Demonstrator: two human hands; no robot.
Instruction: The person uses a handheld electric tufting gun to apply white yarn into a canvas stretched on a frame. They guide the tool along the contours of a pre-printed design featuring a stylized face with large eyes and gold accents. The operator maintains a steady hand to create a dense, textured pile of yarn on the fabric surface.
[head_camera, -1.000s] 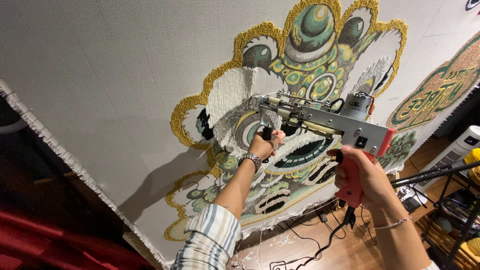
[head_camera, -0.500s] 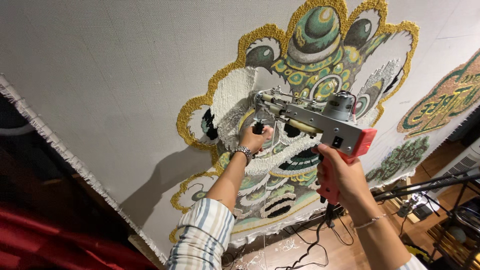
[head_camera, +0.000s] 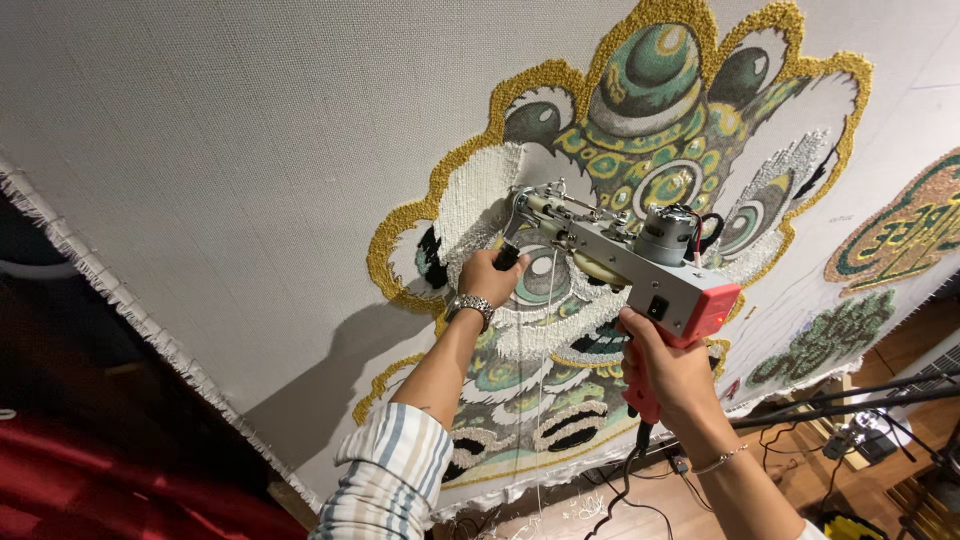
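A grey metal tufting gun (head_camera: 625, 255) with a red rear end and a red handle is pressed by its tip against a stretched grey cloth (head_camera: 230, 160). My left hand (head_camera: 488, 275), with a metal watch on its wrist, grips the gun's black front handle. My right hand (head_camera: 668, 372) is closed around the red rear handle. The gun's tip sits at the white tufted patch (head_camera: 470, 205) of a lion-head design (head_camera: 640, 170) outlined in gold yarn. A thin yarn strand runs down from the gun.
A second tufted design (head_camera: 905, 225) in green and gold sits at the right of the cloth. The cloth's frayed edge (head_camera: 110, 290) runs down the left. Below are a wooden floor with black cables (head_camera: 620, 495), metal stand bars (head_camera: 850, 400) and red fabric (head_camera: 110, 480).
The gun and both hands have shifted a little leftward along the white patch. The view has moved with them, so the lion design sits further right and higher in view.
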